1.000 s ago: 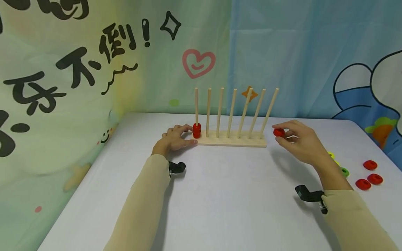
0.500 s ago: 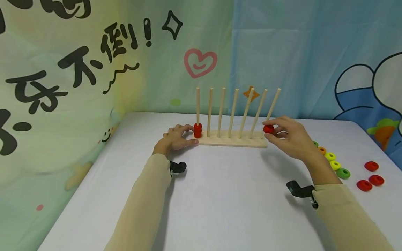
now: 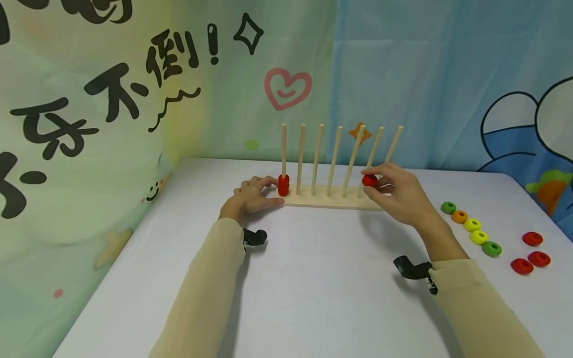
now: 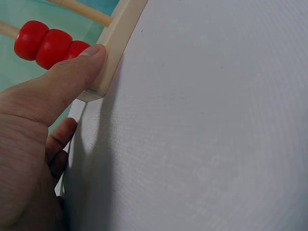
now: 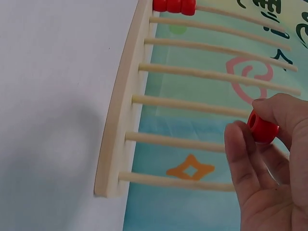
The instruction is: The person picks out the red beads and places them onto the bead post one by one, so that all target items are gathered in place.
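Observation:
A wooden peg stand [image 3: 333, 201] with several upright dowels sits on the table. Three red beads [image 5: 174, 6] are stacked on its leftmost peg. At that end, my left hand [image 3: 252, 197] grips the base, thumb [image 4: 89, 62] on the front edge beside the beads and the index finger reaching round behind. My right hand [image 3: 398, 194] pinches one red bead [image 5: 263, 127] between thumb and fingers, its hole showing in the right wrist view. In the head view, that bead overlaps the right-hand pegs; the other pegs carry no beads.
To the right lie loose beads: a slanting row of green [image 3: 492, 249], yellow [image 3: 478, 237] and orange [image 3: 459, 217] ones. Farther right is a group of three red beads [image 3: 522, 266]. A printed cloth [image 3: 389, 74] hangs behind the white table [image 3: 322, 288].
My right hand has moved left with the red bead, from beyond the stand's right end to in front of its right pegs. The left hand keeps its place at the base.

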Demonstrator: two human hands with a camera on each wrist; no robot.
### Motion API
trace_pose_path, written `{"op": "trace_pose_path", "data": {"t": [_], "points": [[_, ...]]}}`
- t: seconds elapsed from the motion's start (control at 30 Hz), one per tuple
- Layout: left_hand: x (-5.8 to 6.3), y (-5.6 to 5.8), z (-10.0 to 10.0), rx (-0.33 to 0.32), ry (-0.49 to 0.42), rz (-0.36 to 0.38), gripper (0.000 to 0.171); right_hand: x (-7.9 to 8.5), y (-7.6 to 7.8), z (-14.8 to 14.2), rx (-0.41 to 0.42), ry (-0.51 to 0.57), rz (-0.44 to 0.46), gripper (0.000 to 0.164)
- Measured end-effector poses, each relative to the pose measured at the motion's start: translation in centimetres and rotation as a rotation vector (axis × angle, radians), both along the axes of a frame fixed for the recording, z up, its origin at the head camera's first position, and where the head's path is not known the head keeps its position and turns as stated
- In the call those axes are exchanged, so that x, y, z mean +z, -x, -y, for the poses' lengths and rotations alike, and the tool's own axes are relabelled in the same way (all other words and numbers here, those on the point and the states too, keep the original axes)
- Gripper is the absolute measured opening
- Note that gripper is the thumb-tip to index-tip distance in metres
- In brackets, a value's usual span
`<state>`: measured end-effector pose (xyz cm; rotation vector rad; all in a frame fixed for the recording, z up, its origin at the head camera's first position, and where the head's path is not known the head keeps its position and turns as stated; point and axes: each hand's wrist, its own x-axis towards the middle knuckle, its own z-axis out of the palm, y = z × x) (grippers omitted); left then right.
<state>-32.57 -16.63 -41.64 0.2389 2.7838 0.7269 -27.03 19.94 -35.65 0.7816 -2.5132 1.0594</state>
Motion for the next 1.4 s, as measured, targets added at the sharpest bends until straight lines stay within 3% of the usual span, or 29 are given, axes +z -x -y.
{"op": "trace_pose_path", "data": {"t": [0.3, 0.53, 0.7, 0.93, 1.4], "points": [[0.0, 0.0, 0.1, -0.005, 0.001, -0.002, 0.064, 0.3, 0.4, 1.7, 0.027, 0.008, -0.014, 0.033], [0.1, 0.0, -0.1, -0.007, 0.011, -0.006, 0.064, 0.7, 0.7, 3.4, 0.101, 0.165, 0.014, 0.033], [0.5, 0.0, -0.3, 0.004, 0.01, 0.003, 0.065, 2.0, 0.0, 5.5, 0.153, 0.237, -0.03, 0.028], [0.3, -0.1, -0.2, 0.002, 0.005, 0.004, 0.063, 3.7, -1.3, 7.7, 0.181, 0.235, -0.008, 0.032], [0.0, 0.1, 0.1, -0.005, -0.012, 0.004, 0.064, 5.0, -1.1, 10.1, 0.189, 0.181, -0.02, 0.03]]}}
